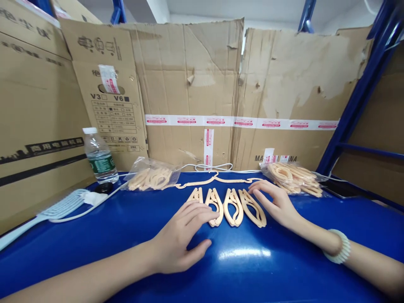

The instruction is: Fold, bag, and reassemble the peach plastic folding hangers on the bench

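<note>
Several peach-coloured folding hangers lie folded in a row on the blue table. My left hand is open, its fingers spread over the leftmost folded hanger and partly hiding it. Its fingertips reach the lower part of the second hanger; whether they touch is unclear. A third hanger lies in the middle, apart from both hands. Beside the top of the rightmost hanger, my right hand is open, with fingers extended. Behind the row lies an unfolded hanger, hook pointing away from me.
Clear bags of folded hangers sit at the back left and back right. A water bottle, a black round cap and a light blue hairbrush are on the left. Cardboard sheets wall the back. A dark phone-like slab lies right.
</note>
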Demonstrator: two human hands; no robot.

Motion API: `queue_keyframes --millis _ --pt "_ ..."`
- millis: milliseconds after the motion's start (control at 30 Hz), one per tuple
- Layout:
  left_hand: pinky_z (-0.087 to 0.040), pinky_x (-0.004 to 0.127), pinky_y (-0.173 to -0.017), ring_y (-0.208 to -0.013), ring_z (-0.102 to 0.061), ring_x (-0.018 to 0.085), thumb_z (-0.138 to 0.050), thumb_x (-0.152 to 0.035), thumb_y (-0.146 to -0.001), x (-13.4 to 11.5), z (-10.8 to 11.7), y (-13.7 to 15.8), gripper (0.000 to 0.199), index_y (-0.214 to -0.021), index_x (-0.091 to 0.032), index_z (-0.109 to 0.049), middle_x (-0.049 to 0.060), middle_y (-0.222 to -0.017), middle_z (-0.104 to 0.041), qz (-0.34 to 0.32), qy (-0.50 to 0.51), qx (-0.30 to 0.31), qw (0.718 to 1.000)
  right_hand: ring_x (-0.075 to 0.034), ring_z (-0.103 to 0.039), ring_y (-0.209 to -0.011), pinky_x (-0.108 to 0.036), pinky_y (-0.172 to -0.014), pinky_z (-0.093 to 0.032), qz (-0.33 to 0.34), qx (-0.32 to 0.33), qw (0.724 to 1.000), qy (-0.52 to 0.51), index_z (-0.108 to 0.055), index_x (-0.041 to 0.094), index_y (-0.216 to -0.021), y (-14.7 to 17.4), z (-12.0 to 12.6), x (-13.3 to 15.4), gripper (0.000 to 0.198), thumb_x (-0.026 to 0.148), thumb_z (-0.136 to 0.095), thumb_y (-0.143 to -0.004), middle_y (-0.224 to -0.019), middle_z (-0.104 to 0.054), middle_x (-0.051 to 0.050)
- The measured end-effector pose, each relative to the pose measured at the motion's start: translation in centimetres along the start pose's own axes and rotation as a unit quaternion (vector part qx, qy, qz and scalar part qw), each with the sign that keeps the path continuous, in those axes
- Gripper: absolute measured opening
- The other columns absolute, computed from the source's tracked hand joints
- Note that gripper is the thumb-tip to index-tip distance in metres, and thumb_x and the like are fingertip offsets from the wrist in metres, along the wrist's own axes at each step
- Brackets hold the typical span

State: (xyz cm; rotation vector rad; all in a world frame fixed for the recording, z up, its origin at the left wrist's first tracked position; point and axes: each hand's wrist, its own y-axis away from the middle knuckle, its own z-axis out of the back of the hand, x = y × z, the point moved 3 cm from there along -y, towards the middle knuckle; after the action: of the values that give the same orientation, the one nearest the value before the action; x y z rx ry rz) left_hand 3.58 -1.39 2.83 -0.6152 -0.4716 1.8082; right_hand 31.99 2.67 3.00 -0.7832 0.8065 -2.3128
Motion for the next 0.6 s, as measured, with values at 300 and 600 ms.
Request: queue_keyframes --millis 300,600 --pt "-0.043 0.045 -0.100 -0.109 -0.057 0.025 -0.054 -0.014 -0.085 0.0 -0.4 0.3 0.052 -0.135 -0.021 -0.038 0.011 -0.119 -0.061 0.018 0.002 -0.020 1.000 -0.028 -0.066 -0.096 -0.045 -0.089 -0.051 0.014 0.101 0.993 0.063 -0.069 0.016 -0.097 -5.9 -2.2 -6.9 0.025 0.022 -0.045 -0.089 -0.098 -0.070 -0.013" --pt "-0.047 0.043 -0.094 -0.104 -0.058 0.024 -0.052 -0.009 -0.082 -0.4 -0.2 -0.3 0.052 -0.132 -0.022 -0.044 0.011 -0.114 -0.063 0.020 0.027 -0.007 0.999 -0.026 -0.065 -0.098 -0.042 -0.092 -0.050 0.011 0.209 0.975 0.068 -0.069 0.015 -0.105 -7.0 -4.7 -8.8 0.025 0.030 -0.054 -0.094 -0.104 -0.068 -0.014"
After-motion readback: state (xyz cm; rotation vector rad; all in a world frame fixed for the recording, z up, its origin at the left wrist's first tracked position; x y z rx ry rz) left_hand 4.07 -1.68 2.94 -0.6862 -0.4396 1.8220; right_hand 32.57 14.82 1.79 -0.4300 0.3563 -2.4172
